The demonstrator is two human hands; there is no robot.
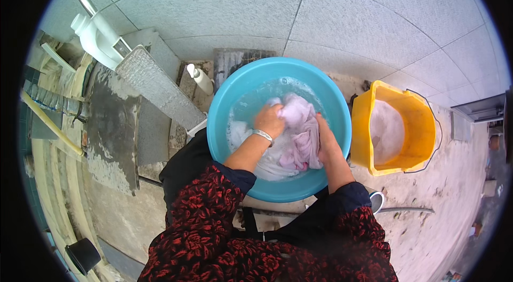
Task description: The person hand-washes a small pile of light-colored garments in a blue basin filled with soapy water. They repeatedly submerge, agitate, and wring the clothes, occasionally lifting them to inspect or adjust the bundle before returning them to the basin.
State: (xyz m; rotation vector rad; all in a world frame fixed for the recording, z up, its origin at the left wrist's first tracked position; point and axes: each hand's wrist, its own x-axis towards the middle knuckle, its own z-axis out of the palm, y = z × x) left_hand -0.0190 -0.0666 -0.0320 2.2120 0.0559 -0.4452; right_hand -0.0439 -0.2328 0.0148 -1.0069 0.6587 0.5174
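Observation:
A round blue plastic basin [218,121] holds soapy water and wet cloth in front of me. My left hand [269,121], with a silver-coloured bracelet at the wrist, is closed on the upper left part of a pale pink cloth [298,111]; motion blurs it slightly. Along the right side of the same cloth lies my right hand [328,139], its palm against the folds and its thumb side partly hidden. A white cloth [272,166] lies in the suds at the near side of the basin.
A yellow bucket [421,133] with foamy liquid stands right of the basin. A white pump bottle [200,79] stands behind at the left, near a stone slab [160,85] and a white jug [94,39]. A tiled wall [224,5] rises behind. A black pot [83,256] is at lower left.

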